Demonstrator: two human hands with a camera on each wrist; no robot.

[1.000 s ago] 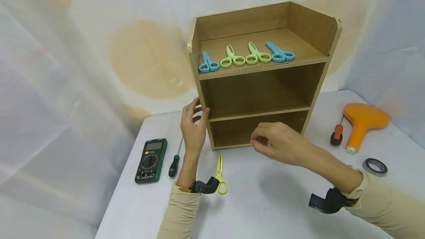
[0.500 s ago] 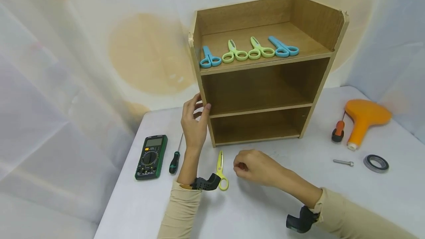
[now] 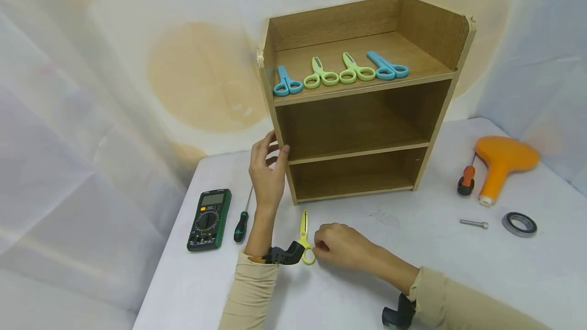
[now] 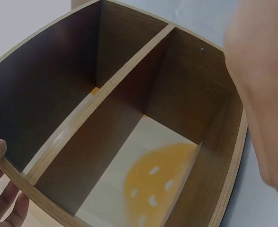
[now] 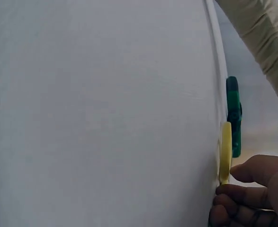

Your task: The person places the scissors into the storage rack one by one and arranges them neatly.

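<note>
One yellow scissors on the table, handle loop touching the right hand's curled fingers.

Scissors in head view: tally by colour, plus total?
Blue: 2, at the two ends of the top-shelf row
Green: 2, between them in that row
Yellow: 1, on the table, right hand at its handle loop
Total: 5
</note>
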